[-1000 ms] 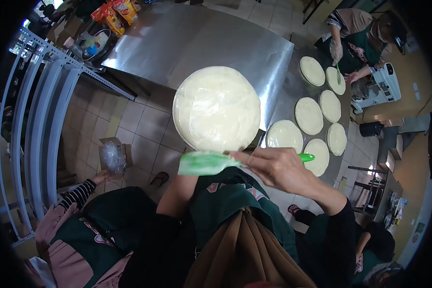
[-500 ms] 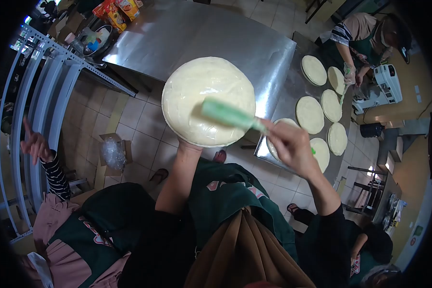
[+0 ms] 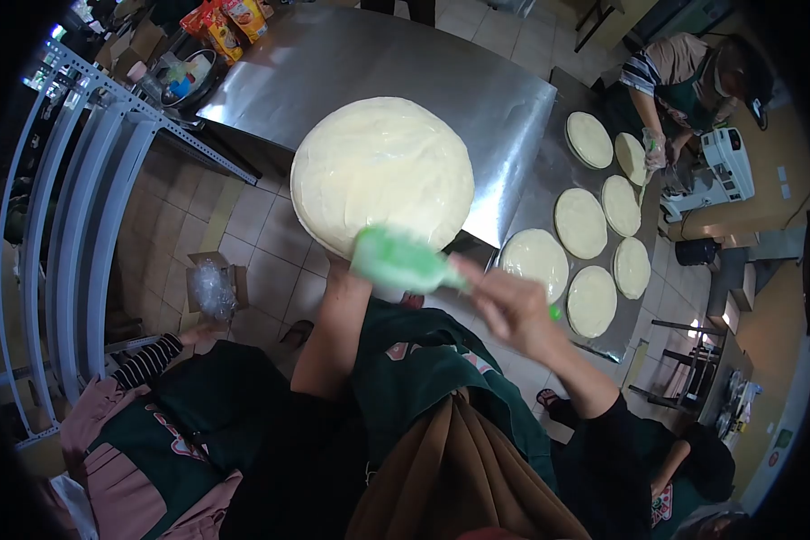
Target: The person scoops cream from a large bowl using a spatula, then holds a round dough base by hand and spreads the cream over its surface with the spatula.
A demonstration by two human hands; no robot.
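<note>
My left hand (image 3: pixel 340 267) holds up a round cake (image 3: pixel 382 166) covered in pale cream from below; its fingers are hidden beneath. The cake's top is smooth and shiny in places. My right hand (image 3: pixel 513 310) is closed around the handle of a green spatula (image 3: pixel 400 258). Blurred by motion, the spatula's blade overlaps the near edge of the cake; I cannot tell whether it touches. The handle's bright green end pokes out behind my fingers.
Before me stands a steel table (image 3: pixel 387 54); snack packets (image 3: pixel 220 31) lie at its far left. Several similar rounds (image 3: pixel 535 263) rest on a right-hand table. A co-worker (image 3: pixel 684 76) works there beside a white mixer (image 3: pixel 727 162). Another person (image 3: pixel 171 423) is close on my left, near a metal rack (image 3: pixel 99 207).
The spatula and my right hand have come down toward me, from the cake's middle to its near edge. The cake has shifted slightly up and left. The left neighbour's raised hand has lowered.
</note>
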